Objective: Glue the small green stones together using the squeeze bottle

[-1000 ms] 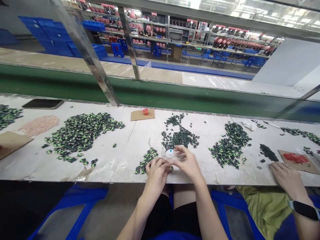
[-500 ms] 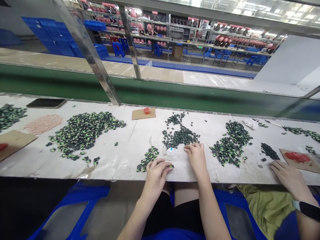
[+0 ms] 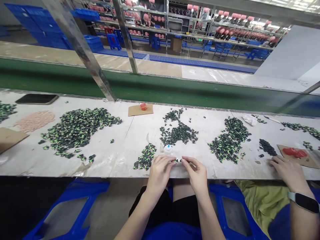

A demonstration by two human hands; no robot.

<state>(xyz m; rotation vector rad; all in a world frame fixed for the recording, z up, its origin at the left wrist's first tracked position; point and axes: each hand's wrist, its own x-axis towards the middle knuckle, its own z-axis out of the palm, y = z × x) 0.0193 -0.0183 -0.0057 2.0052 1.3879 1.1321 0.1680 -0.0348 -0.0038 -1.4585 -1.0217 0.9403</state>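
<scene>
My left hand (image 3: pixel 160 170) pinches a small black-and-green piece (image 3: pixel 176 160) between thumb and fingers. Facing it, my right hand (image 3: pixel 196 170) is closed in a pinch on a tiny dark piece (image 3: pixel 181 160), and the two pieces almost meet. Just behind the hands stands a small white bottle (image 3: pixel 168 149) with a blue tip. A heap of black-and-green pieces (image 3: pixel 145 157) lies left of my left hand. Beyond the bottle spreads a pile of small dark pieces (image 3: pixel 181 133).
A large heap of black-and-green pieces (image 3: pixel 80 130) covers the left of the table; another heap (image 3: pixel 230 141) lies to the right. A co-worker's hand (image 3: pixel 287 168) rests by a black pile (image 3: pixel 267 147). Cardboard (image 3: pixel 136 110) holds a red cap (image 3: pixel 143 106). A metal post (image 3: pixel 82 50) rises behind.
My right hand has come from the edge of the dark pile toward my left hand, bringing a tiny dark piece. My left hand still holds its piece. The view has shifted slightly.
</scene>
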